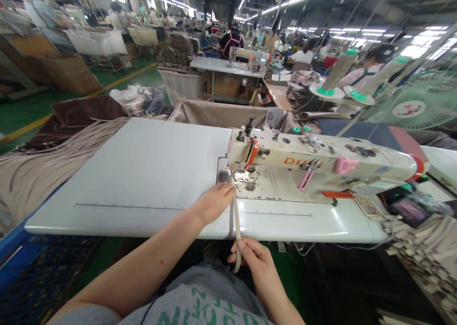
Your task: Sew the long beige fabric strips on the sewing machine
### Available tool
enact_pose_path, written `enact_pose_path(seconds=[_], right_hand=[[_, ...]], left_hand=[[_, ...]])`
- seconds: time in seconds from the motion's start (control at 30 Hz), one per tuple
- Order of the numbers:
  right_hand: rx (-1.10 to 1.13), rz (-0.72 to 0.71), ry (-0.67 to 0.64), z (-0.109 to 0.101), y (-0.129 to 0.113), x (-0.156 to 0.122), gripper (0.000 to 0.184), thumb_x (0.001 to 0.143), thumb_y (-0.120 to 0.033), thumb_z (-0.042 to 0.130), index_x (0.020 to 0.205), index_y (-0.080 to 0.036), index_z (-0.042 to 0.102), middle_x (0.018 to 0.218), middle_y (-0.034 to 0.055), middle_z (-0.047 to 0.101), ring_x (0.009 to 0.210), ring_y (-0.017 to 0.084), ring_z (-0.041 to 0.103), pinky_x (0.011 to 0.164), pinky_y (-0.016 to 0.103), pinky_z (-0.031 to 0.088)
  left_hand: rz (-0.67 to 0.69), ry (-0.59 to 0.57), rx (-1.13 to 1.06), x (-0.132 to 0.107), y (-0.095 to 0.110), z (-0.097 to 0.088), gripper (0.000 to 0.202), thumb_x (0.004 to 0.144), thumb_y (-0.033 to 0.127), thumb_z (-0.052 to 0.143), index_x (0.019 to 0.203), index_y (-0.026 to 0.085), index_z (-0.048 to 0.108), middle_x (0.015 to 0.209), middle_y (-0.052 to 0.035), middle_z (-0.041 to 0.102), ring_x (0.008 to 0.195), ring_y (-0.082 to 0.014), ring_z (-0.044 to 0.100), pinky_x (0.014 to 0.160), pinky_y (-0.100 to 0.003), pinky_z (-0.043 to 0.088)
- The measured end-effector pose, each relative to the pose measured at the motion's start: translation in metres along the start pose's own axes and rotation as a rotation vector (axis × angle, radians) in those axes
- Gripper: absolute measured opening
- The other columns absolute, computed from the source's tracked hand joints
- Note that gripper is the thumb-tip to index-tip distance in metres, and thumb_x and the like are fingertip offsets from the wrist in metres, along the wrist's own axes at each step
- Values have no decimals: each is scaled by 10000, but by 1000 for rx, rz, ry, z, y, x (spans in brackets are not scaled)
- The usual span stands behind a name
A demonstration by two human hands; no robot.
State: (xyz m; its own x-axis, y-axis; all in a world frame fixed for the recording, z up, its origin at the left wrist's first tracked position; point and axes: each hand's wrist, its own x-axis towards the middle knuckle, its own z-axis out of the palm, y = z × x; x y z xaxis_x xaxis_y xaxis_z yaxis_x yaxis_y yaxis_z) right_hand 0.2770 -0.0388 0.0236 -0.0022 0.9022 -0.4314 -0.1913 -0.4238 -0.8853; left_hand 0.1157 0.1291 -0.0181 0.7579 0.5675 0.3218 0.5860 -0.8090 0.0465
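Observation:
A narrow beige fabric strip [236,218] runs from under the needle area of the sewing machine [321,158] over the table's front edge. My left hand [216,202] lies on the white tabletop just in front of the presser foot, its fingertips closed on the strip. Below the front edge, my right hand [252,256] pinches the same strip between thumb and fingers, with the end curling down beneath. The strip's far end is hidden by the machine head and my left fingers.
Long beige strips [67,149] hang off the left side above a blue crate [28,253]. Stacked cut pieces [428,258] lie at the right. Thread cones [339,73] and a fan [410,101] stand behind the machine. A ruler scale [143,207] marks the tabletop. Co-workers sit farther back.

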Motion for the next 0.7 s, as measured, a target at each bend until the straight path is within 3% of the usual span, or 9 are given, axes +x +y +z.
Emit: enact_pose_path(seconds=[0.2, 0.43, 0.7], right_hand=[[-46, -45, 16, 1, -3, -2, 464, 831, -620, 738, 750, -163, 752, 642, 52, 736, 607, 181, 641, 623, 279, 507], [-83, -31, -27, -7, 13, 6, 523, 802, -678, 722, 725, -161, 742, 608, 60, 727, 580, 194, 637, 587, 288, 490], [-33, -19, 0, -1, 7, 1, 464, 843, -616, 727, 730, -166, 741, 611, 41, 725, 567, 159, 610, 588, 251, 463]], left_hand=[[-15, 15, -3, 0, 1, -3, 181, 1017, 153, 440, 1124, 153, 586, 1188, -107, 629, 1232, -242, 566, 1094, -403, 477], [-28, 3, -20, 2, 2, -1, 211, 1027, 160, 416, 1148, 158, 589, 1214, -102, 618, 1315, -231, 513, 1115, -404, 456], [-18, 10, -13, 3, 1, 2, 233, 1020, 142, 421, 1190, 136, 579, 1258, -113, 597, 1354, -241, 490, 1141, -399, 438]])
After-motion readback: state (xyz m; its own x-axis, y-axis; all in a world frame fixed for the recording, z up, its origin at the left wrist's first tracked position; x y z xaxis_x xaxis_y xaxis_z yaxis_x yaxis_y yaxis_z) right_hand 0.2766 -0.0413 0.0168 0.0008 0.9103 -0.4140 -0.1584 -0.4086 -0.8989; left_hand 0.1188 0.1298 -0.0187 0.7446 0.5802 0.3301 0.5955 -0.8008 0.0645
